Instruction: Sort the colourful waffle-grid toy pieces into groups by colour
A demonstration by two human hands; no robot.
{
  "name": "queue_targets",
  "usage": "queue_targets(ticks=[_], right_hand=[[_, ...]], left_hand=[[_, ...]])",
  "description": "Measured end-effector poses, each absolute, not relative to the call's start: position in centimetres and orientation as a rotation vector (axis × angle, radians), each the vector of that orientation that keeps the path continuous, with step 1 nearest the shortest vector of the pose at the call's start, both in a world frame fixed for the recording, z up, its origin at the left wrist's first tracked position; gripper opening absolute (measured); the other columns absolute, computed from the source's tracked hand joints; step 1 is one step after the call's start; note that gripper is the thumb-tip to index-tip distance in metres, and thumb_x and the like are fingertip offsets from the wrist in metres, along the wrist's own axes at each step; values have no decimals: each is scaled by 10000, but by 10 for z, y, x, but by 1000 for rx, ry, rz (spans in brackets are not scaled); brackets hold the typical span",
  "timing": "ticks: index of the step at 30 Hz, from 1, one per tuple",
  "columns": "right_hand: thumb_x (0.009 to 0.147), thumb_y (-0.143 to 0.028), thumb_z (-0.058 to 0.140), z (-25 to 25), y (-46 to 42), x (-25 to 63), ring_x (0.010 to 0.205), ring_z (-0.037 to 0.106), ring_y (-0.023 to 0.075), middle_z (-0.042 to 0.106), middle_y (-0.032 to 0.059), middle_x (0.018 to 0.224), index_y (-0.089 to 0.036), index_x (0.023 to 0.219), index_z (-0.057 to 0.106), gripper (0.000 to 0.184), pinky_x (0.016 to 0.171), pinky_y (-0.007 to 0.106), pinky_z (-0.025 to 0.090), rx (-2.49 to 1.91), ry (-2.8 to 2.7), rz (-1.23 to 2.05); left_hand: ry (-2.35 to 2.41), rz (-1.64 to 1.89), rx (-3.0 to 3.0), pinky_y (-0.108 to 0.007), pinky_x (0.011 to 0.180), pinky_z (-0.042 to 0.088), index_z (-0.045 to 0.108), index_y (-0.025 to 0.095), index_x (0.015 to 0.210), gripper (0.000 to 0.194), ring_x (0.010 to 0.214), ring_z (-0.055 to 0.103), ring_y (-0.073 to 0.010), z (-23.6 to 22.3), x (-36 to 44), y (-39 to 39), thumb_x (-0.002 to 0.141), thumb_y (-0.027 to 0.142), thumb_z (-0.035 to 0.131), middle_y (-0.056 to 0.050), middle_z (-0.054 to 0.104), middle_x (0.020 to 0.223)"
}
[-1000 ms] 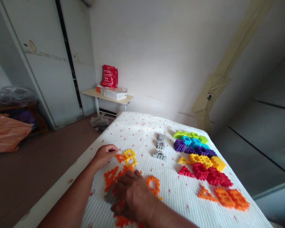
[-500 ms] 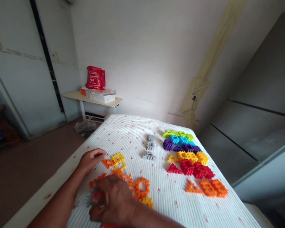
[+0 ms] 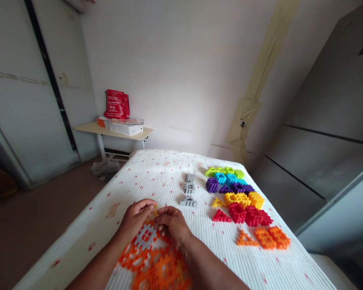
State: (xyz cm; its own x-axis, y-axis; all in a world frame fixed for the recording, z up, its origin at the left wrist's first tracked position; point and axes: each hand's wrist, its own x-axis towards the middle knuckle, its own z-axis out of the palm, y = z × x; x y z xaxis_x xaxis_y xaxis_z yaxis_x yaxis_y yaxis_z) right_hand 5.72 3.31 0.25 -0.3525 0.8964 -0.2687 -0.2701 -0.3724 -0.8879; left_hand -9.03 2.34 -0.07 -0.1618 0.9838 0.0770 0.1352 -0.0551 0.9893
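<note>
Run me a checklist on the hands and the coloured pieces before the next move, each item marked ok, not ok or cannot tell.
1. Both hands in view: ok. The left hand and right hand are close together at the far side of the loose heap.
2. Grip on the yellow piece: cannot tell. It shows between the hands, but fingers hide most of it.
3. Loose heap all one colour: not ok. A gray piece lies among orange ones.
4. Gray row free of other colours: ok.
5. Red group apart from the orange group at right: ok, bare sheet shows between.
</note>
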Motion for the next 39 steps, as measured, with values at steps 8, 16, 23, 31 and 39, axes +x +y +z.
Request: queue_targets(ticks=[8,16,23,31,39], right_hand=[[655,-281,627,9,19,65,699,563,152,619,5,761,-206,856,618,214,645,270,454,-1103,-1919,1020],[663,-272,676,15,1,60,972,526,247,596,93,1035,-188,1118,570,475,840,362,456,-1161,-2543,468],[634,-243,689,11,11,65,991,537,226,584,78,1075,-207,1175,554,559,845,323,464,-1202,-2481,573],[621,-155,687,15,11,63,968,557,201,610,58,1026,-196,1039,627,424,843,287,463,-1142,-2433,637],[576,-41,666,38,96,122,961,576,183,616,54,1078,-188,1172,552,624,855,308,469,-1331,-2182,490]], left_hand=[[1448,1464,1151,-273,711,468,670,178,865,310,775,610,-187,-8,-100,27,689,427,609,-41,681,802],[1431,1492,1129,-259,685,465,661,162,866,315,720,592,-167,-9,-104,28,702,427,615,-30,661,741],[1420,1449,1122,-264,712,469,657,169,889,323,770,606,-179,-13,-106,28,712,435,615,-37,681,791],[1424,1428,1124,-285,732,461,655,162,862,327,778,606,-190,-18,-108,32,688,437,624,-39,684,777],[1404,1415,1108,-256,662,449,647,164,865,341,691,587,-158,-18,-107,31,687,454,619,-29,674,723]])
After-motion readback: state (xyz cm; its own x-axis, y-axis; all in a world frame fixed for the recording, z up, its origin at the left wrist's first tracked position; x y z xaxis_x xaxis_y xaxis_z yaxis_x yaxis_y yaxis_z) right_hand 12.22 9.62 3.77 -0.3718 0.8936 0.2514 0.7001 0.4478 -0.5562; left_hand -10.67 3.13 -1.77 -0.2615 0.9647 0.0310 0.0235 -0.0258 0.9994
